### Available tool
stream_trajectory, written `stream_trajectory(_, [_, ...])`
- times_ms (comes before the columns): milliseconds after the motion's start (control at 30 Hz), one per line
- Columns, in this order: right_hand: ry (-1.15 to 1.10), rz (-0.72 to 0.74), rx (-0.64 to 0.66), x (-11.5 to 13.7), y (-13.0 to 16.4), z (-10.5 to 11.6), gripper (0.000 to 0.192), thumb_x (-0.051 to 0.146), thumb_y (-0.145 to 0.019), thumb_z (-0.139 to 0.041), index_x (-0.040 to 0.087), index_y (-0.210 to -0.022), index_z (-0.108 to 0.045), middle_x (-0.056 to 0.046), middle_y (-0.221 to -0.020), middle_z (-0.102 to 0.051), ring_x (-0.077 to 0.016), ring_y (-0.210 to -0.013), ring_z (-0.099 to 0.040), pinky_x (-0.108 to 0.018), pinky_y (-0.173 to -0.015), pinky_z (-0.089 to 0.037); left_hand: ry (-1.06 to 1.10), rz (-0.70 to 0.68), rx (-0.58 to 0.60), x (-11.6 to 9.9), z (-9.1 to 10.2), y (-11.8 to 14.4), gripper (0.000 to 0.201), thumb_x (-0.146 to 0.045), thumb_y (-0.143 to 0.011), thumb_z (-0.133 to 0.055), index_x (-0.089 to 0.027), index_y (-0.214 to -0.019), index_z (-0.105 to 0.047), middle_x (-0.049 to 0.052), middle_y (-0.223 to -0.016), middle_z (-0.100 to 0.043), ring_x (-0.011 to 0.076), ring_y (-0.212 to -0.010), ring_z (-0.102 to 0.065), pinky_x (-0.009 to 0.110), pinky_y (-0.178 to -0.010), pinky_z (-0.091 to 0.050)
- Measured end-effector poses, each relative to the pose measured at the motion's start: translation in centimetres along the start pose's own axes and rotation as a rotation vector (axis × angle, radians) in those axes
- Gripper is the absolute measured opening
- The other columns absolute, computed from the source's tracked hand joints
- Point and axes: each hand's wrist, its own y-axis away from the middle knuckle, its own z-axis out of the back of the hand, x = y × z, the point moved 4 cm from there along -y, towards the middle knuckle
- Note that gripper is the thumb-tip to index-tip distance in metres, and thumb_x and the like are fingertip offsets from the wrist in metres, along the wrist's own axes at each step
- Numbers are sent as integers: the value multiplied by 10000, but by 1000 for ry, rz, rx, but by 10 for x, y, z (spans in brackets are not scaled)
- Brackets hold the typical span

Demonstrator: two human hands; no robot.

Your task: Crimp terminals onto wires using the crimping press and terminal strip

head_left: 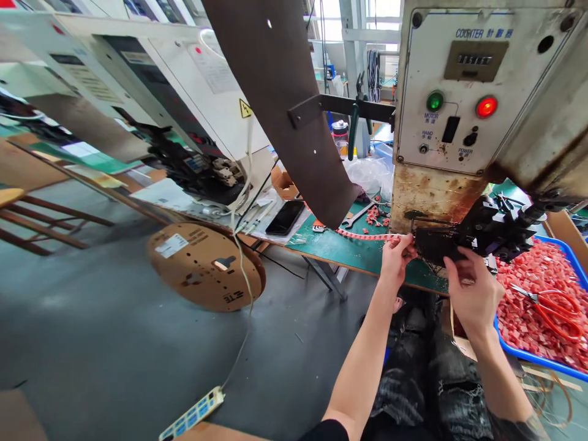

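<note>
Red-and-white segmented strip (362, 236), right end hidden

The left hand (395, 256) pinches it beside the black metal machine block (436, 244); its long axis runs left-right over the green tabletop (353, 253), pointing blockward. The right hand (475, 297) touches the block, grip unclear.

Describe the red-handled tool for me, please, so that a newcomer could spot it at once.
Start at the white counter panel, then look down to the blue tray at the picture's lower right. The red-handled tool lies on the small red pieces there; its long, looped shape sets it apart from them.
</note>
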Motion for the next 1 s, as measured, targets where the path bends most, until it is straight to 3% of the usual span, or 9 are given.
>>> stream_trajectory(133, [6, -78, 33, -3, -9, -16, 392, 489, -929, -624, 170, -1153, -664, -7, -694, -713, -181, -582, -681, -276, -593, -520, -42, -13, -1, -5, -2, -1, 423, -383, -540, -937, -166, -678, -602, -32, -551, -600, 102, -517, -560, 249, -563, -510])
stream_trajectory(267, [-36, -137, 22, -5, -4, -27, 472, 520, -863, -674, 179, -1182, -608, 11, -706, -696, -185, -593, -678, -282, -609, -523, -30, 41, 36, -5, -1, 0, 390, -369, -590, -923, -158, -676, -607, -35, -577, -602, 88, -540, -548, 324, -697, -597])
stream_trajectory(433, [10, -136, 0, -4, -2, -34, 392, 441, -857, -633, 174, -1141, -591, 14, -697, -675, -197, -599, -675, -296, -618, -499, 25, 92, 75, 6, -6, 4, 320, -325, -671, -884, -148, -657, -618, -33, -580, -601, 78, -552, -532, 457, -872, -614])
stream_trajectory(600, [39, -113, 27, -7, -1, -36, 336, 406, -845, -583, 190, -1102, -596, 1, -715, -690, -218, -666, -704, -296, -626, -484, 75, 158, 116, 11, -8, 6, 246, -258, -705, -836, -147, -649, -624, -29, -583, -607, 87, -567, -555, 496, -948, -583])
stream_trajectory(800, [40, -113, 52, -8, -3, -35, 271, 410, -845, -560, 201, -1010, -614, -3, -701, -686, -217, -651, -694, -291, -606, -457, 103, 154, 58, 5, -2, 5, 290, -319, -702, -870, -152, -690, -633, -5, -600, -615, 185, -712, -687, 528, -951, -585])
stream_trajectory(1000, [34, -120, 37, -9, -3, -35, 279, 409, -847, -574, 200, -1026, -621, -5, -702, -694, -223, -673, -704, -292, -618, -461, 15, 70, 44, -2, -6, 5, 327, -317, -687, -891, -152, -644, -612, -40, -524, -535, 135, -618, -615, 485, -893, -616])
